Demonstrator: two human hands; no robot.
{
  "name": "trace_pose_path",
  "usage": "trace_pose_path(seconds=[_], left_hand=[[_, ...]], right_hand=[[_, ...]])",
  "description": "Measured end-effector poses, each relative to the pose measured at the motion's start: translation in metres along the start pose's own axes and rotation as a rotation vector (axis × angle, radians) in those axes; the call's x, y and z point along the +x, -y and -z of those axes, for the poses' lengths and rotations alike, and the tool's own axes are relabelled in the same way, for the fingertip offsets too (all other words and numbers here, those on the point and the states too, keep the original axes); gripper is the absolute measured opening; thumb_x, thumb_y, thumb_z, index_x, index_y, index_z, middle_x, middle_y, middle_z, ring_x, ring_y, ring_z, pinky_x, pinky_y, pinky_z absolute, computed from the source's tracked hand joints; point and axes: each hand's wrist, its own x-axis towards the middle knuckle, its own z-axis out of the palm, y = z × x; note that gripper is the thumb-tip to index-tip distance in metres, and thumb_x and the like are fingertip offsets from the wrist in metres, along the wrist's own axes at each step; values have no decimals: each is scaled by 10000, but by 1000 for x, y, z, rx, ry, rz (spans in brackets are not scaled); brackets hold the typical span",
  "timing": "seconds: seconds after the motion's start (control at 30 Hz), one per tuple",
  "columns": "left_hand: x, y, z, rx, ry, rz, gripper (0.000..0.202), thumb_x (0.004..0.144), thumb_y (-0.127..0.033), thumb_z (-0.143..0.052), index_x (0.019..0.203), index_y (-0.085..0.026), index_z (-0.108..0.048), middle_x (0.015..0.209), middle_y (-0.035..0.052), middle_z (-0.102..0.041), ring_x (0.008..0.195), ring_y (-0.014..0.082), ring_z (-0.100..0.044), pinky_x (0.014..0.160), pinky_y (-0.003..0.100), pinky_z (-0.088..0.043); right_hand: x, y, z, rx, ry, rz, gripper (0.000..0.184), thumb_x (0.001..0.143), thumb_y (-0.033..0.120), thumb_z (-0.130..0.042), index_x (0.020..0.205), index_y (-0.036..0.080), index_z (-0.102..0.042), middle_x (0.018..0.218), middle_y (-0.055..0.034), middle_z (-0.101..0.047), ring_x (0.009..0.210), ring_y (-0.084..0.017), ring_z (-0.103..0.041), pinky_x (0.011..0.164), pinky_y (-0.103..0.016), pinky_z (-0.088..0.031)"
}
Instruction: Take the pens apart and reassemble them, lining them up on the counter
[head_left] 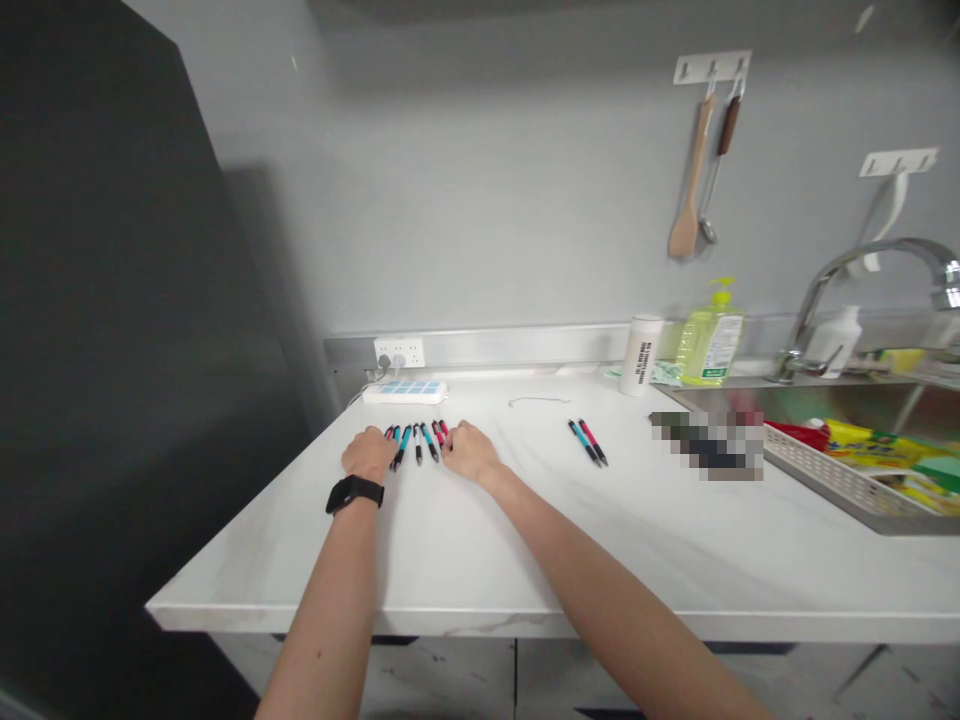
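A row of several teal and pink pens (418, 440) lies on the white countertop (480, 540). My left hand (369, 452), with a black watch on its wrist, rests at the left end of the row, fingers curled on the outermost pens. At the right end my right hand (469, 450) lies with fingers curled against the pens there. Two more pens (588, 442), one teal and one pink, lie apart to the right.
A white power strip (405, 392) sits by the wall behind the pens. A white cup (641, 354) and a green soap bottle (709, 336) stand near the sink, where a metal basket (847, 482) holds packets. The counter's front edge is near me.
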Motion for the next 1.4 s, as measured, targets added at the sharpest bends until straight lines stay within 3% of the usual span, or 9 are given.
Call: trace_pose_path(seconds=[0.2, 0.37, 1.0, 1.4], left_hand=[[2, 0, -1, 20, -17, -56, 393, 784, -314, -473, 1066, -96, -637, 1116, 232, -640, 1006, 321, -625, 784, 372, -484], [3, 1, -3, 28, -7, -52, 387, 773, -311, -480, 1056, -105, -646, 1112, 224, -644, 999, 314, -629, 782, 368, -489], [2, -1, 0, 20, 30, -21, 428, 775, -321, -473, 1096, -89, -634, 1139, 228, -631, 1035, 321, -611, 814, 376, -484], [5, 0, -3, 45, -2, -70, 420, 778, -348, -460, 1067, -99, -636, 1107, 229, -641, 1001, 315, -627, 774, 365, -491]], right_hand=[[-4, 2, 6, 7, -26, -76, 295, 780, 159, -489, 1049, 114, -603, 1115, -168, -618, 1028, -243, -597, 823, -297, -451], [-2, 0, 3, 34, 62, -97, 317, 768, 145, -492, 1072, 117, -579, 1054, -164, -664, 981, -244, -632, 785, -294, -450], [2, 0, -3, 72, 47, -100, 291, 809, 171, -468, 1072, 109, -574, 1065, -174, -651, 982, -233, -623, 798, -278, -431], [2, 1, -3, 94, 36, -96, 281, 818, 178, -478, 1074, 128, -582, 1057, -166, -666, 972, -240, -634, 790, -286, -443]])
